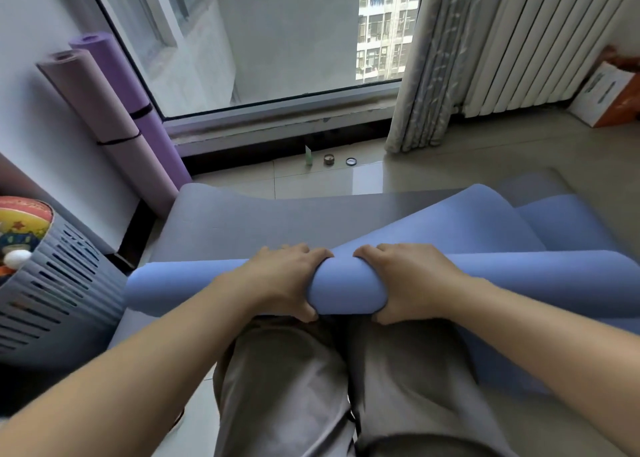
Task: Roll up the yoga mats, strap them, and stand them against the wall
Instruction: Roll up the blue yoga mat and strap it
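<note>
Blue yoga mat, partly rolled into a tube, lies on the floor, long axis left to right; left hand and right hand each have a grip clamped round its middle.

A home room: curtain, radiator, window facing flats

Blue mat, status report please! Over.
Left hand, right hand gripping blue mat. Partly rolled, no strap. Pink mat, purple mat strapped at wall. Grey mat underneath.
</note>
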